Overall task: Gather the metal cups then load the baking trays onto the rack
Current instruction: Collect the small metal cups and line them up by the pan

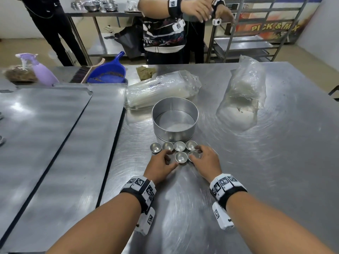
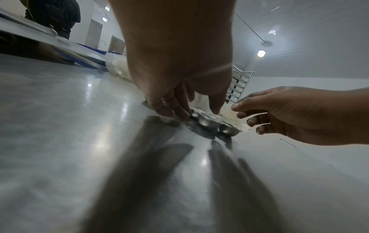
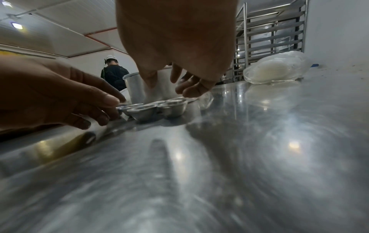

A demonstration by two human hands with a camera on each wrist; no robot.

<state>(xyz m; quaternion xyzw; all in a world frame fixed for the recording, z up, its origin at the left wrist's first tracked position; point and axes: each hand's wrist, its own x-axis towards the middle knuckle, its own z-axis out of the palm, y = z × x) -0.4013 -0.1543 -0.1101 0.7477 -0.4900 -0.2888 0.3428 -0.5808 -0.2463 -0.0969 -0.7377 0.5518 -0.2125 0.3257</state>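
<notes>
Six metal cups cluster on the surface, four far, two near. Left hand and right hand flank them, each grip loosely spread, fingertips touching cups, holding none.

1. Six cups clustered on desk, just in front of round tin.
2. Left hand and right hand flanking cluster, fingertips at cups.
3. Trays lying left; rack beyond desk.
</notes>
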